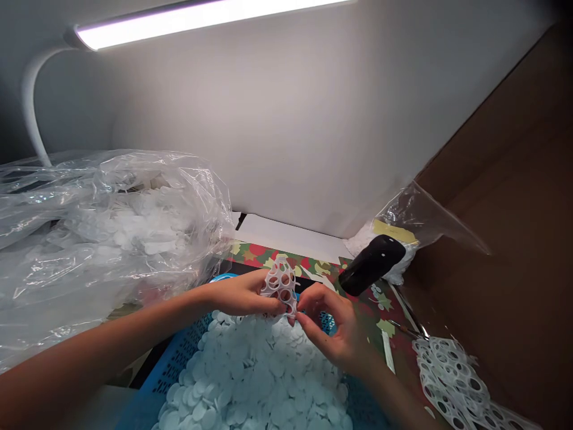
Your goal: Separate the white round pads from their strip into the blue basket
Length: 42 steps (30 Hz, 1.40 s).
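My left hand (242, 295) grips a small white punched sheet (281, 285) full of round holes, holding it upright above a blue basket (168, 364). My right hand (333, 328) pinches the sheet's lower right edge with thumb and fingertips. Beneath both hands the basket is heaped with several white round discs (255, 376).
A big clear plastic bag (98, 233) of white material fills the left. A black object (371, 264) lies on the patterned tablecloth (286, 258) beside a smaller clear bag (403, 230). Emptied punched sheets (452, 382) pile at lower right by a brown cardboard wall (514, 239). A lamp (179, 21) glows overhead.
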### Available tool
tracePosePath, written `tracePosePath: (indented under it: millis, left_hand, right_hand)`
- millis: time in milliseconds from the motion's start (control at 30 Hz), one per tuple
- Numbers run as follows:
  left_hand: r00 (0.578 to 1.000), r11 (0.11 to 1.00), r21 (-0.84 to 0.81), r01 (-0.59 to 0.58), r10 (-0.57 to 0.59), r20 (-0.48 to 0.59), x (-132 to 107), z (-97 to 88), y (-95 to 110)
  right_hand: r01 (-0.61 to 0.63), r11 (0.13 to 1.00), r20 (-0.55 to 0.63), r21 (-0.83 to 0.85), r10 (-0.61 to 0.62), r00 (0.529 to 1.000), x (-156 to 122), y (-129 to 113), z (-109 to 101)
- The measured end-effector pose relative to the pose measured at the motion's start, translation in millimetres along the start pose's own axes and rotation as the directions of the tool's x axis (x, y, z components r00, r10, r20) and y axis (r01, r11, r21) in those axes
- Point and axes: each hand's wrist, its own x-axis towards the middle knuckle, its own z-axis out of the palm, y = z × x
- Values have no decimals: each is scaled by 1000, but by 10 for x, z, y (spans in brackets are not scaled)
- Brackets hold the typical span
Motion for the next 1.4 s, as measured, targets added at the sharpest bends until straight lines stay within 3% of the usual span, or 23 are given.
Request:
tracePosePath:
  millis: [300,467,600,900,1100,1233,1300,1400]
  left_hand:
    - [998,991,114,-62,65,-19,8,6,-6]
    - [989,933,335,-131,146,-20,14,28,-43]
    - [979,902,387,-191,205,5,19,31,-45]
    - [990,941,311,-136,138,16,10,14,-45]
    - [979,926,320,-198,199,30,17,35,-36]
    - [994,971,214,-105,99,41,-2,27,-30]
    - [1000,993,116,-25,25,5,-11,6,-40]
    - [983,999,-44,-4,-4,-184,2,-42,-58]
  right_hand:
    - [-137,989,8,51,137,991,48,-8,18]
    - [-125,986,79,-107,134,988,66,-13,20]
    - [-116,991,118,-74,124,985,62,11,13]
    - [-265,938,246,224,208,947,60,51,10]
    - [-216,971,180,100,196,964,64,46,22]
    - [-244,960,199,134,215,956,48,-18,30]
    - [-267,947,182,180,235,955,42,-36,22]
    - [-271,926,91,263,256,962,39,-1,-14]
